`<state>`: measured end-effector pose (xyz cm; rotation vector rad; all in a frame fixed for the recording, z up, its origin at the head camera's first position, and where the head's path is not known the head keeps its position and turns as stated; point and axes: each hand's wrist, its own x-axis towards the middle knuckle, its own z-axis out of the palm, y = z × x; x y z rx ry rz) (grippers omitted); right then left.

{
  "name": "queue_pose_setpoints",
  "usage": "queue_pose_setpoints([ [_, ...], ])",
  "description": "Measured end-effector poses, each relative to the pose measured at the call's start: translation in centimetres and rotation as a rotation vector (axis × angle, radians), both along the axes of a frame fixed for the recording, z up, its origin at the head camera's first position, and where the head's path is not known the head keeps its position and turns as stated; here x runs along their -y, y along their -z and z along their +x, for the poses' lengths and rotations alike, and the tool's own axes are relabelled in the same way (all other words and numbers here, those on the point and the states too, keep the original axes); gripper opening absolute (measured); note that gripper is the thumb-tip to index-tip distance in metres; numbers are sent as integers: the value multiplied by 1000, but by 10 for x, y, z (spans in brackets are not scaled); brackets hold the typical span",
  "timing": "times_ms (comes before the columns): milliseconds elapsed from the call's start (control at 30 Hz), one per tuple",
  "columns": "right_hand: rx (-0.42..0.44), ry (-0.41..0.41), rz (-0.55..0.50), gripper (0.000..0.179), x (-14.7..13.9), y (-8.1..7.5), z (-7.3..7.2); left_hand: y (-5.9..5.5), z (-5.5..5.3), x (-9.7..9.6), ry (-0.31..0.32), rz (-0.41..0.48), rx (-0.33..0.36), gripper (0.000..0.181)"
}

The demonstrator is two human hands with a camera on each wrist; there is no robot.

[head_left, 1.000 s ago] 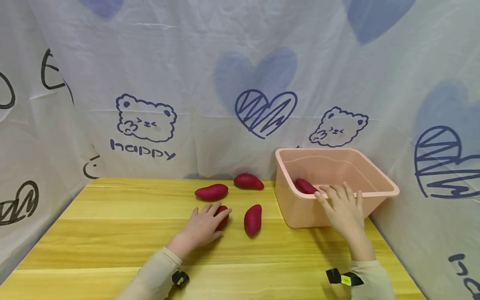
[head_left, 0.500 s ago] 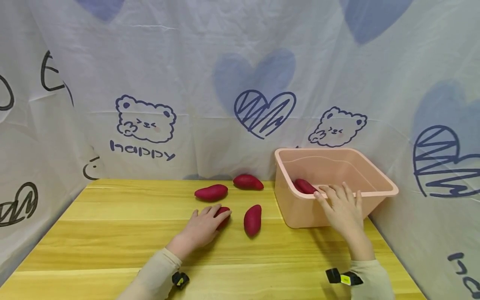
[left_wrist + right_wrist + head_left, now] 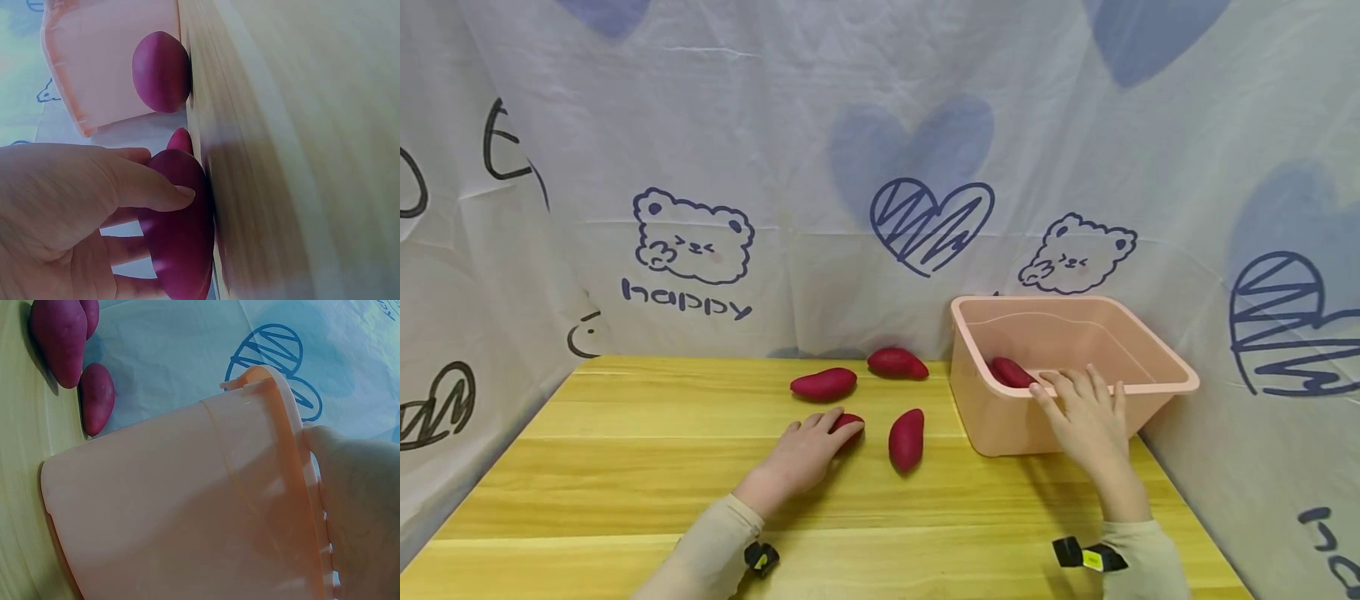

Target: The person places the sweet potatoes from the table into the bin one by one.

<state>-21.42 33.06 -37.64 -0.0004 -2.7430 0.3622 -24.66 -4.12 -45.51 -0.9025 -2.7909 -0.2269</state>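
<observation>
Dark red, smooth-skinned: five sweet potatoes, four about the table and one in a bin. Item one, the held sweet potato (image 3: pixel 178 231), sits low at the tabletop under the left hand (image 3: pixel 802 454), thumb across one side and fingers round the other, clamped on it; I cannot tell whether it touches the wood. Item two, the near sweet potato (image 3: pixel 906 441), lies between that hand and the bin, apart from both. Items three and four, the left rear sweet potato (image 3: pixel 823 384) and the farthest sweet potato (image 3: pixel 898 363), lie near the back edge, well apart from the bin's interior. Item five, the binned sweet potato (image 3: pixel 1011 373), rests inside the pink plastic bin (image 3: pixel 1003 429), towards its left side. The right hand (image 3: pixel 1088 421) rests at the bin's near rim, fingers extended and slightly apart over it. Also: one yellow wood-grain table (image 3: pixel 625 483); one pale cloth (image 3: pixel 805 158) behind, printed with hearts and bears; two cream sleeves (image 3: pixel 703 550).
</observation>
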Motion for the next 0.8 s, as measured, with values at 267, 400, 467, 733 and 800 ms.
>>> queue_pose_setpoints([
  [267,2,0,1,59,0,0,-1,0,0,0,3,28,-9,46],
  [400,-4,0,2,58,0,1,-1,-1,1,1,6,18,-15,46],
  [467,-7,0,2,58,0,1,0,-1,1,1,9,14,-24,45],
  [733,-14,0,4,58,0,0,0,-2,1,1,13,3,-49,45],
  [800,-13,-2,6,57,0,0,0,-1,1,1,14,0,-55,45],
])
